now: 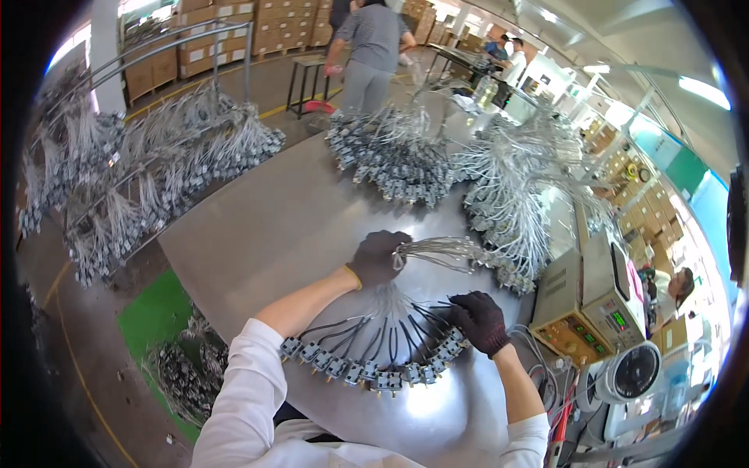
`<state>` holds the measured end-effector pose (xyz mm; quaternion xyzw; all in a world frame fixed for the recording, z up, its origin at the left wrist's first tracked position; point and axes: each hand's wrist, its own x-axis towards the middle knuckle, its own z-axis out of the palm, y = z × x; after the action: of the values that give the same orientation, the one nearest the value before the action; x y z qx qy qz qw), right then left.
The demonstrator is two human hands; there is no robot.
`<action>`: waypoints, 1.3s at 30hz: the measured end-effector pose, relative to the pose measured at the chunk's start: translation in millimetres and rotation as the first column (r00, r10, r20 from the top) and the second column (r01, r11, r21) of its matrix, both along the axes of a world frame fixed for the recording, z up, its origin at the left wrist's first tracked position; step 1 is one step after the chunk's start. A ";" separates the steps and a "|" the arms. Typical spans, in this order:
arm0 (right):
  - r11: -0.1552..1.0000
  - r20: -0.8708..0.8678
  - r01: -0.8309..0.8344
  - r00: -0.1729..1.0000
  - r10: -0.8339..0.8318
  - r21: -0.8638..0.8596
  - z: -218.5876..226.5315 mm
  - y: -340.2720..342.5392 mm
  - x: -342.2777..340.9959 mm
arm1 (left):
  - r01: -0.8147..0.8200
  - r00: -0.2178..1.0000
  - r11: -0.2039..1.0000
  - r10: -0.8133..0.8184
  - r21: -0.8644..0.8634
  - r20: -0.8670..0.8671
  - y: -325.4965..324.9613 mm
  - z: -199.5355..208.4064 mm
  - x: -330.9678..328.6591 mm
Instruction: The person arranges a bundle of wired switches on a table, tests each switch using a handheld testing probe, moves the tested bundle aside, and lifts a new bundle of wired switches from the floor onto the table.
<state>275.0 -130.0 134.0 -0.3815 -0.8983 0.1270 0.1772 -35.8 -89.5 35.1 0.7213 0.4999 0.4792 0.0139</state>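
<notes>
Both my hands wear dark gloves. My left hand (377,258) is closed around the gathered middle of a bundle of grey wires (437,251) on the metal table (273,226). Below it the wires fan out into an arc of small grey connector blocks (367,372) lying on the table. My right hand (479,320) rests on the right end of that arc, fingers on the last connectors. The far ends of the bundle reach right toward more connectors (511,274).
Big heaps of the same wire harnesses (394,156) lie at the table's far end and hang on a rack (133,179) to the left. A beige test instrument (581,308) and a small fan (633,373) stand right. A person (370,51) stands beyond the table.
</notes>
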 end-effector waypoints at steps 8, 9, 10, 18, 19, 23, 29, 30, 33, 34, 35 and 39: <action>0.999 -0.026 0.010 1.000 -0.010 0.030 7.2 20.8 53.6 | -0.007 0.992 0.974 -0.022 -0.228 -0.126 -37.9 64.9 35.8; 0.999 -0.051 0.020 0.999 -0.019 0.025 9.4 24.5 59.1 | 0.000 0.980 0.958 -0.057 -0.286 -0.191 -44.8 74.6 36.1; 1.000 -0.055 0.012 0.998 -0.011 0.009 12.6 27.5 64.2 | 0.040 0.982 0.977 -0.077 -0.211 -0.171 -44.9 64.0 32.8; 0.998 -0.135 -0.017 0.991 0.024 0.055 11.2 63.6 121.4 | 0.236 0.722 0.916 -0.389 -0.325 -0.572 -76.1 99.5 66.5; 0.997 -0.145 -0.038 0.988 0.048 0.067 10.9 66.7 126.7 | 0.311 0.664 0.909 -0.416 -0.277 -0.621 -73.5 104.9 76.2; 0.999 -0.150 -0.021 0.988 0.028 0.048 20.7 67.0 121.3 | 0.412 0.763 0.885 -0.465 -0.217 -0.450 -42.5 103.8 116.0; 0.999 -0.091 -0.027 0.995 0.029 0.019 19.0 73.4 123.3 | 0.531 0.706 0.780 -0.624 -0.331 -0.335 -7.7 75.2 143.5; 1.000 -0.082 -0.024 0.996 0.025 0.012 21.0 75.4 123.7 | 0.538 0.733 0.767 -0.631 -0.350 -0.254 -8.8 80.5 144.7; 1.000 -0.054 -0.009 0.999 0.009 0.001 23.8 76.0 107.8 | 0.506 0.790 0.776 -0.592 -0.376 -0.161 -5.0 84.2 131.5; 0.999 -0.066 -0.021 0.998 0.022 0.025 23.0 74.2 99.9 | 0.487 0.777 0.766 -0.599 -0.421 -0.191 -1.2 78.4 123.9; 0.999 -0.048 -0.040 0.998 0.041 0.021 23.0 73.0 92.6 | 0.465 0.764 0.753 -0.607 -0.466 -0.218 2.7 72.2 115.8; 0.996 -0.057 0.002 0.998 -0.007 -0.088 16.3 68.9 67.8 | 0.421 0.733 0.746 -0.615 -0.516 -0.291 16.4 53.7 93.0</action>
<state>342.8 -61.1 150.3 -0.3873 -0.8855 0.1765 0.1861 57.2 -73.2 88.8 0.9027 0.3520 0.1596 0.1892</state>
